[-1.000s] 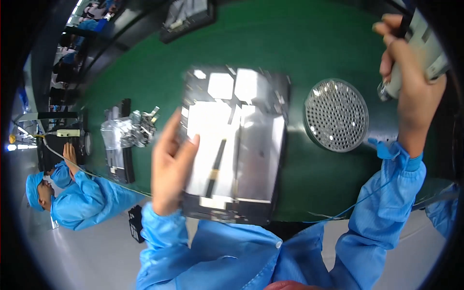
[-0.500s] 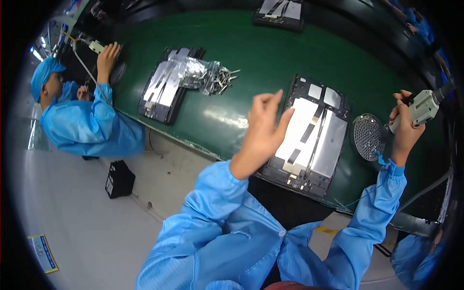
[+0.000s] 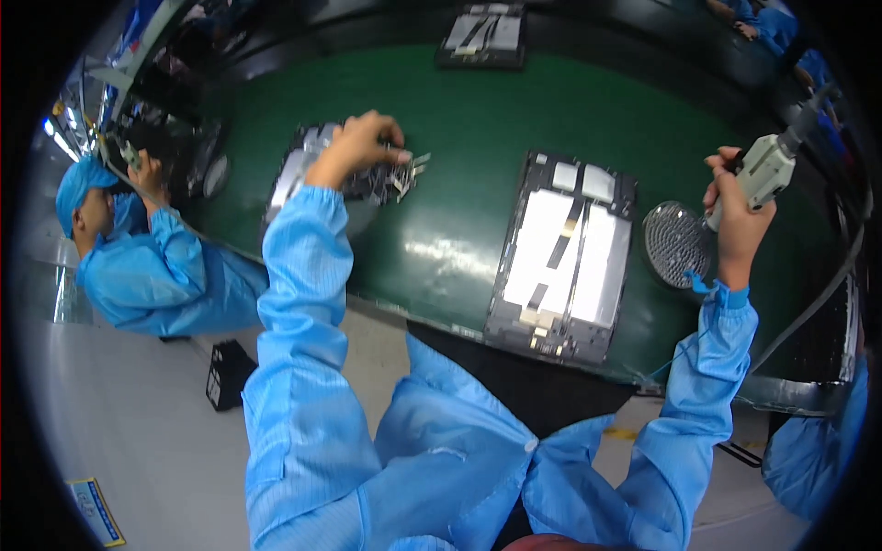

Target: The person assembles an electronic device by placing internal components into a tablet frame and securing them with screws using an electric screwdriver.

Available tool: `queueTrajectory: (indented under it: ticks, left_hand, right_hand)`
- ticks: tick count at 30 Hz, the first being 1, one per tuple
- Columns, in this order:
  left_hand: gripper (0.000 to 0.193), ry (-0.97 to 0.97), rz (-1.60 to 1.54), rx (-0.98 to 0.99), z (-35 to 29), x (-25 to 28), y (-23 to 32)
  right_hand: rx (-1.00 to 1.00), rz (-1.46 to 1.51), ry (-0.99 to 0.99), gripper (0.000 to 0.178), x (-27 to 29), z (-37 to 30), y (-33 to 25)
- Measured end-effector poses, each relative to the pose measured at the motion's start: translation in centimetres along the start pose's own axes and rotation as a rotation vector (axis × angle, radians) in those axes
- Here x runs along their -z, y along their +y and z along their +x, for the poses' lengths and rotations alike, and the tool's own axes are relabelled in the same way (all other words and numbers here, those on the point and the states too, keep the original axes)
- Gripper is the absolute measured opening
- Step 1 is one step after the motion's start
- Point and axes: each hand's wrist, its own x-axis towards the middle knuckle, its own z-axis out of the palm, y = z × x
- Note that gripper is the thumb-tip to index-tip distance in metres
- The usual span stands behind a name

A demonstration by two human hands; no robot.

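Observation:
My left hand (image 3: 360, 150) is stretched over the tablet-like device at the left. Its fingers are curved and slightly parted, just above a loose pile of small metal strips (image 3: 404, 179) beside a clear plastic bag (image 3: 369, 186). Under the hand and bag lies that device (image 3: 292, 174), partly covered. In my right hand (image 3: 742, 216) is a pale electric screwdriver (image 3: 767, 170), its tip end by a round dimpled metal dish (image 3: 678, 244). Between my arms lies an opened tablet-like device (image 3: 563, 257) with silver panels, black frame and dark ribbon strips, touched by neither hand.
A third opened device (image 3: 482, 35) lies at the far side of the green tabletop (image 3: 432, 119). At the left, a co-worker (image 3: 152, 257) in blue holds a similar tool. A cable (image 3: 808, 317) runs along the right edge. A black box (image 3: 228, 375) stands on the floor.
My left hand has moved left and away from me, from beside the middle device to the bag and metal strips. My right hand keeps hold of the electric screwdriver. The whole view has shifted slightly.

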Motion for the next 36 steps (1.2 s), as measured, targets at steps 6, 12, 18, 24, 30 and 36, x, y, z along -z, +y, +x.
queueTrajectory:
  ticks: [6,12,18,24,30,36]
  left_hand:
    - [0.027,-0.063,-0.278,0.085,-0.6,-0.2,-1.3]
    - [0.018,0.269,-0.566,0.010,-2.8,2.7,0.7]
    - [0.016,0.335,-0.958,-0.048,-1.4,1.6,7.5]
    - [0.022,0.241,-1.216,-0.226,4.1,-4.9,11.9]
    - [0.021,0.449,-1.273,-0.155,5.0,-8.0,13.5]
    - [0.031,0.316,-1.271,-0.082,4.6,-8.3,11.8]
  right_hand:
    - [-0.034,0.004,-0.045,0.022,-0.1,-0.3,-0.5]
    - [-0.049,0.036,-0.067,0.022,-0.4,-0.3,-1.1]
    - [-0.052,0.031,-0.001,0.019,1.2,-0.7,-1.1]
    - [0.101,0.114,-0.119,0.022,1.2,-0.6,0.8]
    - [0.455,0.351,-0.267,0.022,0.4,-0.2,3.3]
    - [-0.021,0.233,-0.052,0.023,-0.9,-1.4,1.7]
